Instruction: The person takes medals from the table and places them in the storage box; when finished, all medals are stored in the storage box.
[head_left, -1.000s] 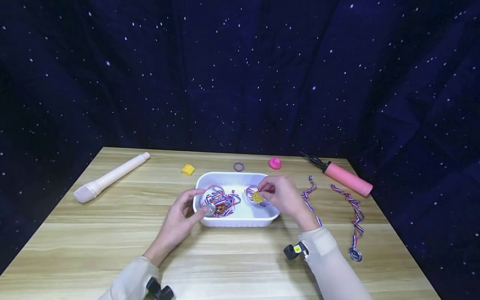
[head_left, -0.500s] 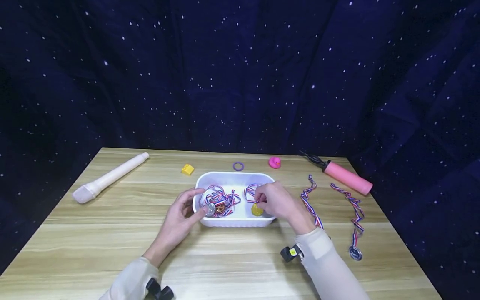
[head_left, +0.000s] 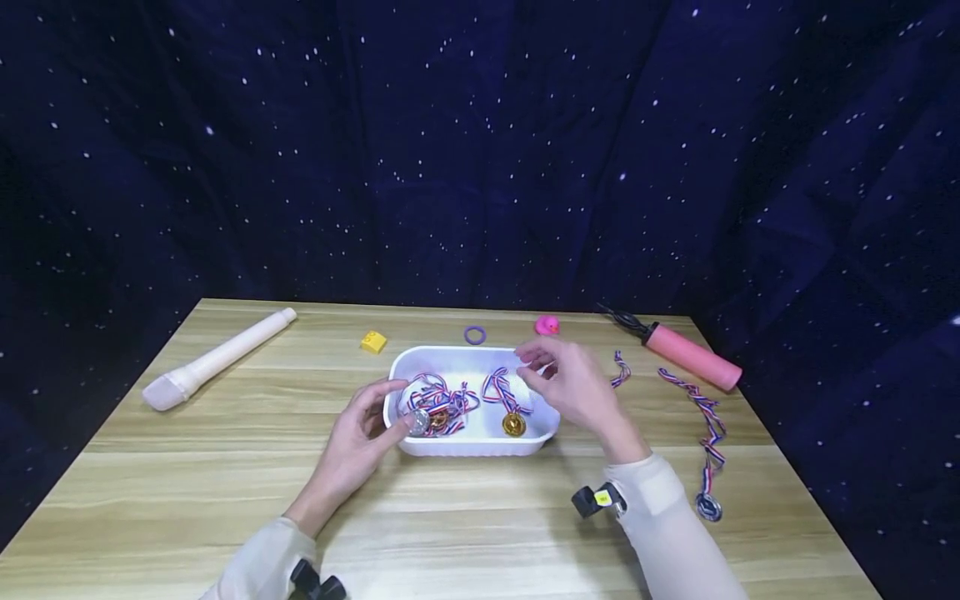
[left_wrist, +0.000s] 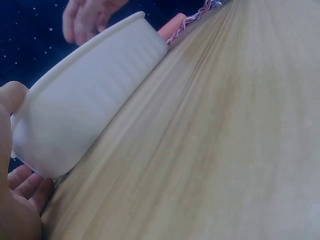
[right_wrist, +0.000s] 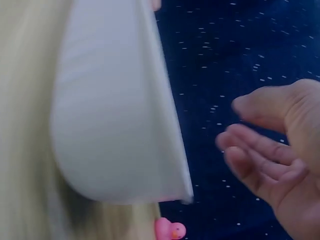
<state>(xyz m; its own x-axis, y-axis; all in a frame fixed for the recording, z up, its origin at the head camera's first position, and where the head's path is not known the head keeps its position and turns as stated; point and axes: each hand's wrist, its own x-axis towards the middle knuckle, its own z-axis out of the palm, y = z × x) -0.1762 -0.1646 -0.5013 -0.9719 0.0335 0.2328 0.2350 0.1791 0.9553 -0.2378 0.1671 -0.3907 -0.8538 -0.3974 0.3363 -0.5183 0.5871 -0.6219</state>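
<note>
A white plastic basin (head_left: 472, 447) stands mid-table. At its left end my left hand (head_left: 352, 442) holds it, thumb at the rim and fingers against the outer wall, as the left wrist view also shows. On the basin's floor at the right lies a gold medal (head_left: 513, 424) with a striped ribbon. Above the right end hovers my right hand (head_left: 576, 390), fingers loosely bent and nothing between them in the right wrist view. A silver medal (head_left: 419, 422) and a bronze one (head_left: 439, 420) lie among tangled ribbons on the left side of the basin.
Another silver medal (head_left: 708, 507) trails its ribbon on the right; a second ribbon (head_left: 621, 369) is partly hidden by my right hand. Around the back stand a pink pump (head_left: 693, 357), a rubber duck (head_left: 547, 325), a purple ring (head_left: 475, 335), a yellow block (head_left: 372, 342) and a white microphone (head_left: 217, 358).
My right hand has lowered the gold medal into the basin, let go of it and drawn up and to the right. The left hand has stayed at the basin's end.
</note>
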